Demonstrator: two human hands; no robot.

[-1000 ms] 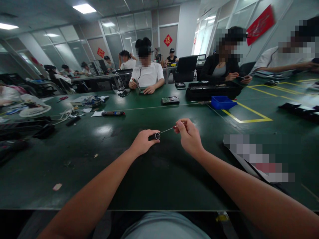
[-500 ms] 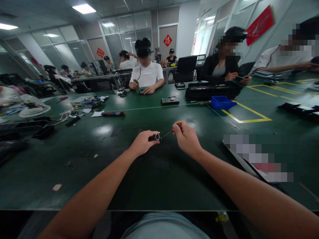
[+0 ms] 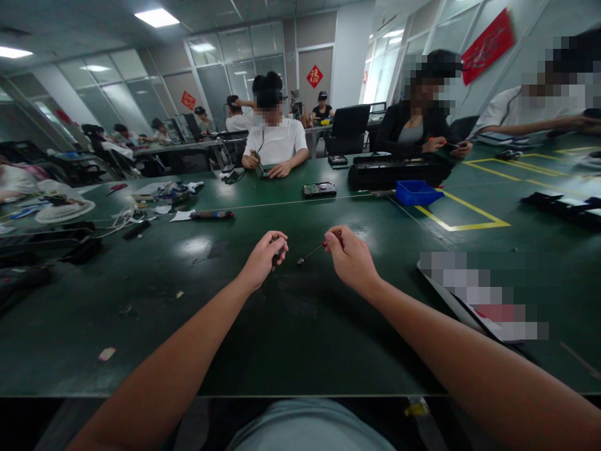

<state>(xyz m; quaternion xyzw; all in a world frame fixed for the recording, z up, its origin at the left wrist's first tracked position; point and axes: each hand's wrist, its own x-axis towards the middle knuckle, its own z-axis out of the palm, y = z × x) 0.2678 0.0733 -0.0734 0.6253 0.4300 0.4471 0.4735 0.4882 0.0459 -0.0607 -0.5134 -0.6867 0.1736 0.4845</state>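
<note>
Red-handled tool (image 3: 312,252): thin metal shaft slanting down to the left from the right hand; its tip hangs just above the green table (image 3: 291,326), just beside the left hand's part and not touching it.
Right hand (image 3: 350,257): fingers curled in, thumb and fingertips pinched on the red handle end – the palm holds nothing else that shows.
Left hand (image 3: 263,254): closed into a loose fist around a small dark part (image 3: 278,252), of which only one end peeks out between thumb and forefinger.
Small dark part: too hidden by the fingers to tell its shape.
Both hands: near each other, raised a little over the middle of the table.
Further back: a circuit board (image 3: 319,189), a blue bin (image 3: 416,192) beside a long black case (image 3: 399,169), and yellow tape lines (image 3: 469,216).
Across the table: a person in a white shirt (image 3: 277,141) – own hands busy with a tool.
</note>
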